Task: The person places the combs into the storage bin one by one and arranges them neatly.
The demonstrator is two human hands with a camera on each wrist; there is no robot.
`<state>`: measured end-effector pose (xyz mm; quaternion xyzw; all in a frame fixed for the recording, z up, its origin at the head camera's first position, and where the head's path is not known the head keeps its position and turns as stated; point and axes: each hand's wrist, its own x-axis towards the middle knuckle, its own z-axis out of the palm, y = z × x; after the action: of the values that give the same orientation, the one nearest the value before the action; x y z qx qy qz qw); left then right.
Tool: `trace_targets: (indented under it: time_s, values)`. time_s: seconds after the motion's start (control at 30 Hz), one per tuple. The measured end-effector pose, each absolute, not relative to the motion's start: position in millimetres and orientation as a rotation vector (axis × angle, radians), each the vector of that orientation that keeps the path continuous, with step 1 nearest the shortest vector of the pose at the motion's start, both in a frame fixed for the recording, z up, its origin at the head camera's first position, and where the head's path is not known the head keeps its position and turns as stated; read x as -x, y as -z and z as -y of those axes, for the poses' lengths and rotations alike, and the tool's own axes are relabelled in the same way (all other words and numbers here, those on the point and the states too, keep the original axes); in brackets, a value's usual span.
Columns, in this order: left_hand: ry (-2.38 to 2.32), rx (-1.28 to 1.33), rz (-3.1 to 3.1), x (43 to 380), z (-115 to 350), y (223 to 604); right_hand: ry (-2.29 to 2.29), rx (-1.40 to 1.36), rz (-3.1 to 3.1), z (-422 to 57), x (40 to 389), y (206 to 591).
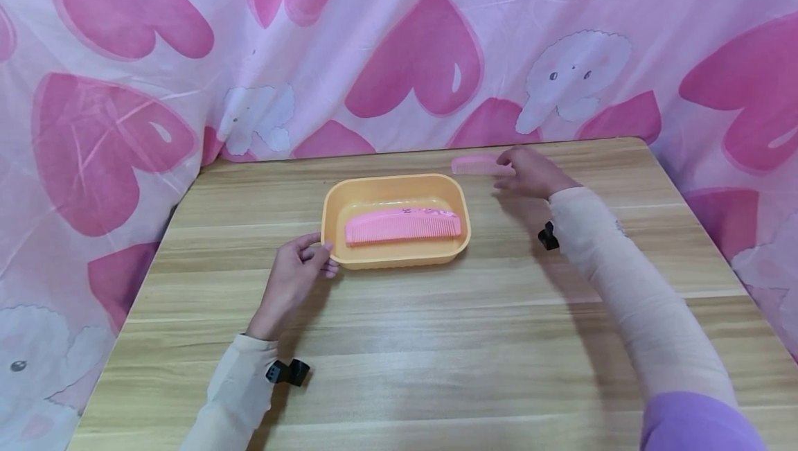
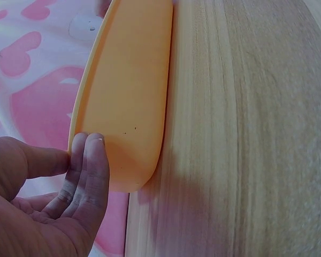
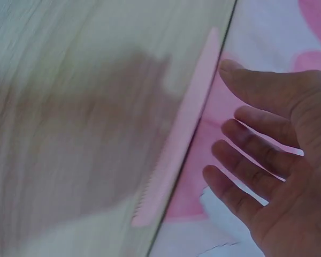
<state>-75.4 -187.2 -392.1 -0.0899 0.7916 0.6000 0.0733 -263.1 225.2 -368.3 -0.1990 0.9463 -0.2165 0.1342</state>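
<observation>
A yellow-orange plastic basin (image 1: 399, 261) stands on the table, with a pink comb (image 1: 399, 225) lying inside it, teeth toward the front. My left hand (image 1: 294, 272) pinches the basin's near left corner; in the left wrist view the thumb is at the rim and the fingers (image 2: 95, 160) are against the outer wall. A second, paler pink comb (image 1: 472, 164) lies on the table by the back edge. Over its right end hovers my right hand (image 1: 533, 172). The right wrist view shows that hand's fingers (image 3: 232, 190) spread and apart from the comb (image 3: 184, 126).
The wood-grain table (image 1: 399, 354) ends at the back against a pink curtain (image 1: 411, 56) printed with hearts and white animal faces. A small black device (image 1: 288, 372) sits at the left wrist, another black device (image 1: 548, 236) at the right wrist.
</observation>
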Motion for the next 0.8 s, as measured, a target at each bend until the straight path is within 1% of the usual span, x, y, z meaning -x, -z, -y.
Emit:
trace_targets:
  time_s: [0.23, 0.5, 0.8]
  values:
    - [-1.8, 0.247, -2.391, 75, 188, 392, 0.59, 0.385, -2.741, -238, 275, 378]
    - [-1.836, 0.26, -2.381, 75, 187, 392, 0.57, 0.213, -2.724, -238, 284, 390]
    - [-1.77, 0.29, -2.391, 76, 187, 391, 0.503, 0.392, -2.789, -242, 289, 398]
